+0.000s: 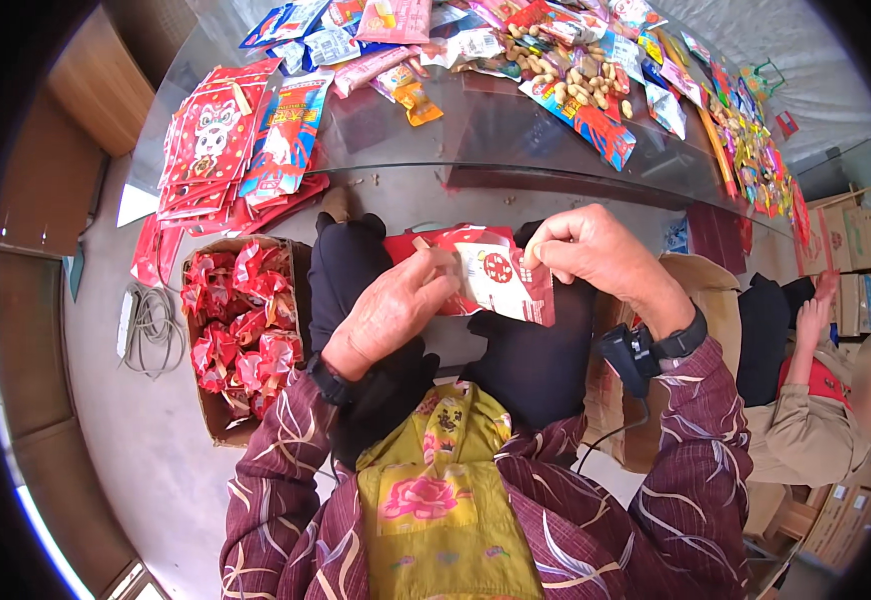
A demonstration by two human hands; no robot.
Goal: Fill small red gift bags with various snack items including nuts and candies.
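Observation:
Over my lap hangs a small red and white packet (499, 268) with a round red figure printed on it. My left hand (396, 305) is closed, its fingers gripping the packet's left side. My right hand (601, 255) pinches the packet's upper right edge between thumb and fingers. Behind it, a red bag (396, 243) shows in part across my knees; the packet and my left hand cover the rest, so I cannot tell whether the two are joined.
A glass table (386, 135) ahead bears stacked red printed bags (211, 135), loose peanuts (586, 82), candies (764, 180) and snack packets. Left of my legs stands a cardboard box (226, 428) of tied red bags. Another box (701, 290) stands right, near a seated person (806, 420).

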